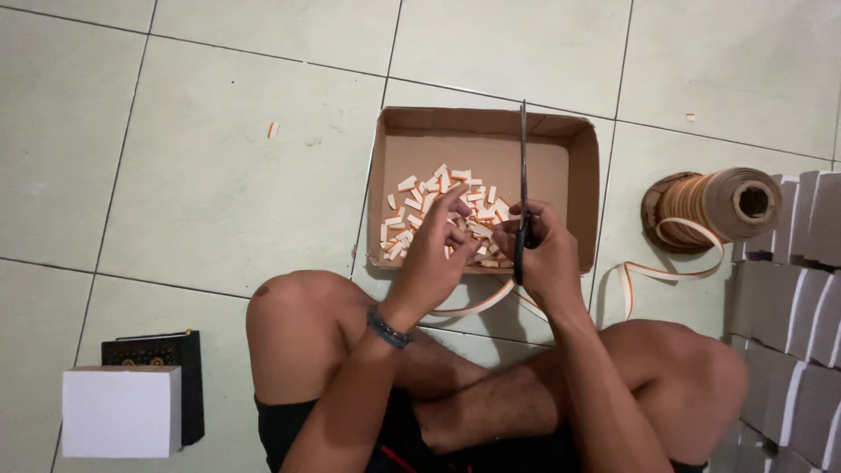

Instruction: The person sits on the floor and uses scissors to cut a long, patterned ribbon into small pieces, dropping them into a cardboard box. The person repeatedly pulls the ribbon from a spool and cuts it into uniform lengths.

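Black scissors (523, 188) stand up and down in the picture, held over the near edge of the cardboard box (580, 175). Their long blades point away from the person, toward the far wall of the box, and the handles sit low in the right hand (543, 254). The right hand is curled tight around the handles, with the fingers tucked in close. The left hand (435, 250) is just beside it, with the wrist bent and a dark bracelet (388, 328) on it. Its fingers pinch together near the blades; what they hold is too small to see. A flat orange and white strip (666, 271) runs from under the hands, loops over the floor and goes to the big roll (718, 206) on the right.

Nearest of all are the person's bare crossed legs (307, 333). At the near left a white box (121, 412) stands against a dark box (175, 350). At the right edge are stacked grey boxes (788, 307).

Inside the cardboard box lies a heap of small cut pieces (438, 215), orange and white. The floor (201, 175) is pale green tile with dark lines. One stray piece (273, 130) lies on it, far to the left.
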